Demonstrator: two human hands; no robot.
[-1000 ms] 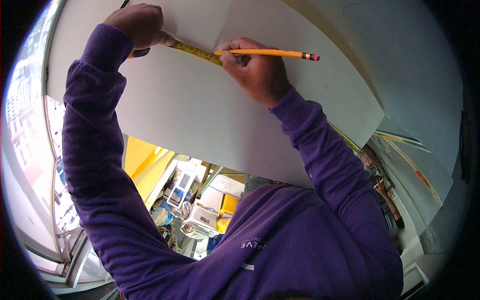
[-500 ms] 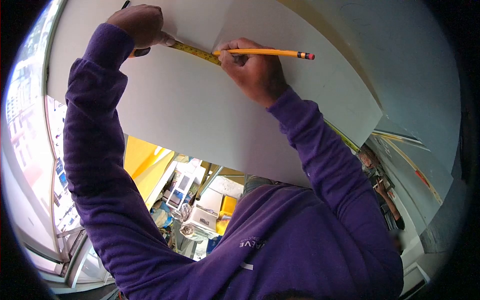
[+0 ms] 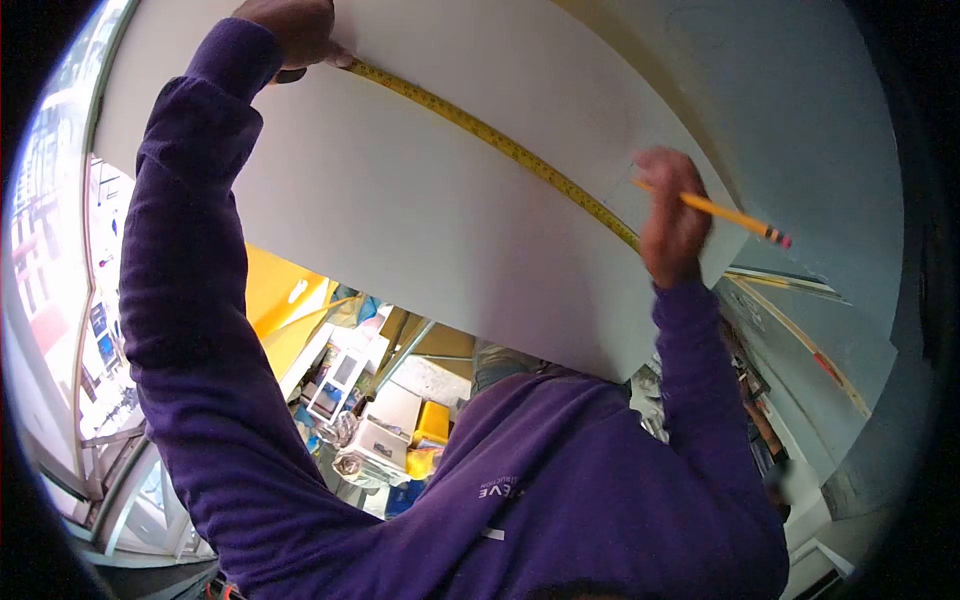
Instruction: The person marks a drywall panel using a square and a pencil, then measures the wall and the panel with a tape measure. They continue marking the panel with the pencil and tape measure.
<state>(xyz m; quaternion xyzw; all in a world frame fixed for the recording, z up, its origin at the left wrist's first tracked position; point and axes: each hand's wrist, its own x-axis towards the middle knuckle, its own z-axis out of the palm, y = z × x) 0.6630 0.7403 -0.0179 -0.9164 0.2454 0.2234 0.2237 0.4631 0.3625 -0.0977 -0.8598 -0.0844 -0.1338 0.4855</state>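
A large pale board [image 3: 420, 200] spreads out beneath both hands. My left hand [image 3: 298, 30] is closed at the board's far left, its fingertips on the yellow tape measure [image 3: 500, 142]. From there the blade runs diagonally across the board, down to the right. My right hand [image 3: 676, 220], smeared by motion, is over the blade's visible right end and holds a yellow pencil [image 3: 730, 214]. The eraser end points away to the right. Beyond that hand, the rest of the tape is hidden.
A grey-blue wall [image 3: 820, 130] borders the board's far side. Bright windows [image 3: 60, 260] stand at the left. Below the board are a yellow panel [image 3: 280, 290], a yellow container [image 3: 431, 424] and assorted clutter. Part of another person [image 3: 778, 485] shows at the lower right.
My right hand has swept right and down along the tape with the pencil, uncovering a longer stretch of blade. My left hand stays at the tape, slightly higher in view.
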